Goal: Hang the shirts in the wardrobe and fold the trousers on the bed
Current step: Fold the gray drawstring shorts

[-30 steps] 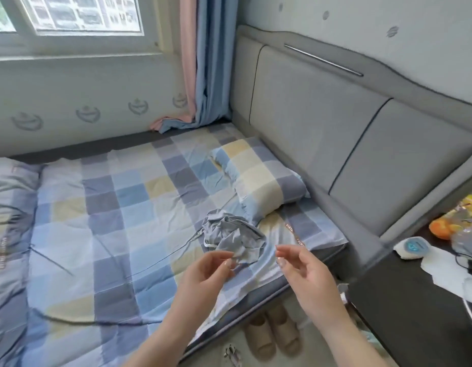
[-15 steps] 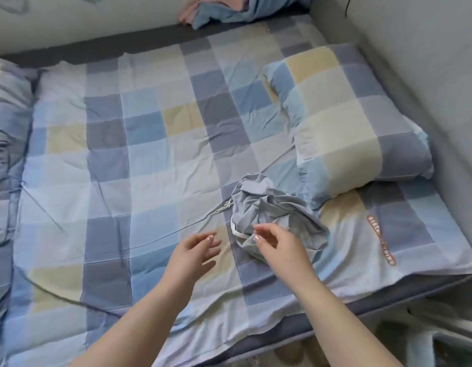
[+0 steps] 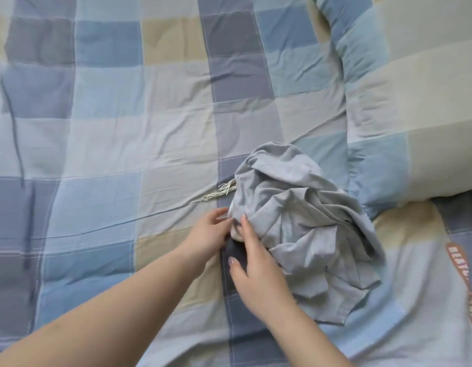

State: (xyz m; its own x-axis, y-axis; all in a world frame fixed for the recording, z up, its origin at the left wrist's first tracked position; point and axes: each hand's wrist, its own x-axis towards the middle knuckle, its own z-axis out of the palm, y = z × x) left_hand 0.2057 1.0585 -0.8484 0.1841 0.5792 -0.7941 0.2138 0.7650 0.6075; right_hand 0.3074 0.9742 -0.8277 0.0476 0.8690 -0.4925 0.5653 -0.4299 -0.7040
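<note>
A checked sheet [image 3: 123, 133] in blue, grey and cream squares is spread out, and many creases are seen in it. A pillow [image 3: 415, 102] in the same squares is laid at the upper right. Orange letters [image 3: 465, 271] are printed on the sheet at the right edge; they cannot be read.

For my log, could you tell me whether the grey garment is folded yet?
Not folded: the grey garment lies crumpled in a heap.

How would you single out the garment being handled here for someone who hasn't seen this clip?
On the checked bedsheet, just left of the checked pillow, lies a crumpled grey garment. Both hands touch its left edge. It is plain grey, with a pale drawstring trailing out.
</note>
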